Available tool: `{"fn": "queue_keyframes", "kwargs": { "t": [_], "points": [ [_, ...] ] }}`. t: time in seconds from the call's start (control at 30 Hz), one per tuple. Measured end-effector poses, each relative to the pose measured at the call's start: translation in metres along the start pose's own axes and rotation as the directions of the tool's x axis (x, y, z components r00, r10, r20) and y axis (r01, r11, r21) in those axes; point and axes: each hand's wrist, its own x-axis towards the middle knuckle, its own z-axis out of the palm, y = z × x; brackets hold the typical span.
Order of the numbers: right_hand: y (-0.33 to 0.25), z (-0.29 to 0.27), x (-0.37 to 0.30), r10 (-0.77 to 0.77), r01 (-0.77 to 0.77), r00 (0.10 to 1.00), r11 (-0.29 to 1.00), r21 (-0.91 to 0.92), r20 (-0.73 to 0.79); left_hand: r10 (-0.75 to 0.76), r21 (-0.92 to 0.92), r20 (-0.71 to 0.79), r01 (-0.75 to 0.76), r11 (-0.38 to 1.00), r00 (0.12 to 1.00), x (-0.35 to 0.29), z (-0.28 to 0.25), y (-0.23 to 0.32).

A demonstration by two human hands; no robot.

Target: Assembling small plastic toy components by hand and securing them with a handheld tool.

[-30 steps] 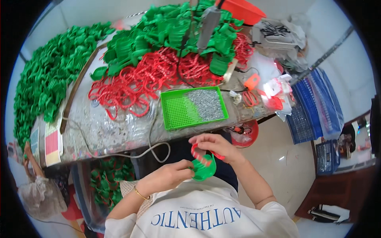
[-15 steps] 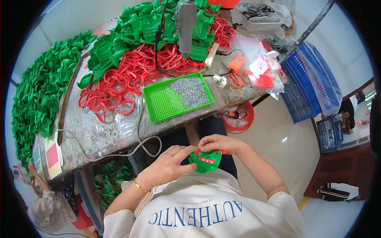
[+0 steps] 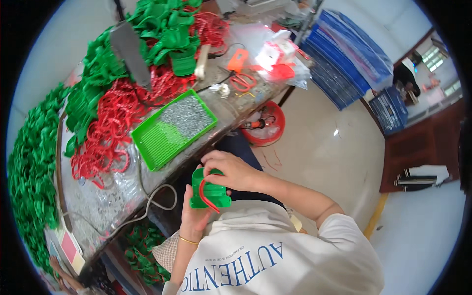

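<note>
Close to my body, a green molded plastic piece (image 3: 224,200) with a hollow, ribbed inside rests in my left hand (image 3: 193,216). The fingers of that hand wrap it from below and the left side. Across its hollow lies a curved red plastic strap (image 3: 210,202). My right hand (image 3: 229,170) is closed over the upper end of the strap, with its fingertips pressed at the green piece. Those fingertips hide how strap and piece meet.
On the table are a green tray (image 3: 158,149) of small silver metal parts, a pile of red straps (image 3: 109,110), green pieces (image 3: 34,147) and orange scissors (image 3: 242,82). A grey power tool (image 3: 130,54) hangs above. A red bucket (image 3: 278,129) and blue crates (image 3: 327,61) stand right.
My view has swung right, so the table appears farther left and tilted. The green piece has been turned, its hollow now facing up, and my left hand has shifted beneath it.
</note>
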Motion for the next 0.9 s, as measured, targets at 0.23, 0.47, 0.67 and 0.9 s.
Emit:
{"fn": "queue_keyframes", "kwargs": {
  "t": [0.23,0.47,0.67,0.9],
  "points": [
    [0.005,0.004,0.01,-0.075,0.044,0.984,0.982,-0.186,-0.162,-0.026,-0.051,-0.126,0.02,0.998,0.992,0.013,-0.013,-0.004],
    [0.002,0.002,0.013,-0.004,-0.022,0.982,0.991,-0.135,-0.188,0.036,-0.143,-0.165,-0.06,0.988,0.986,0.023,-0.013,-0.002],
    [-0.01,-0.027,-0.001,0.214,-0.242,0.966,0.947,-0.21,-0.147,0.114,-0.072,-0.116,-0.123,0.99,0.987,0.038,0.002,0.002],
    [-0.014,-0.032,0.001,0.231,-0.258,0.962,0.942,-0.212,-0.146,0.077,-0.083,-0.089,-0.085,0.993,0.993,0.035,-0.004,-0.01]
  ]
}}
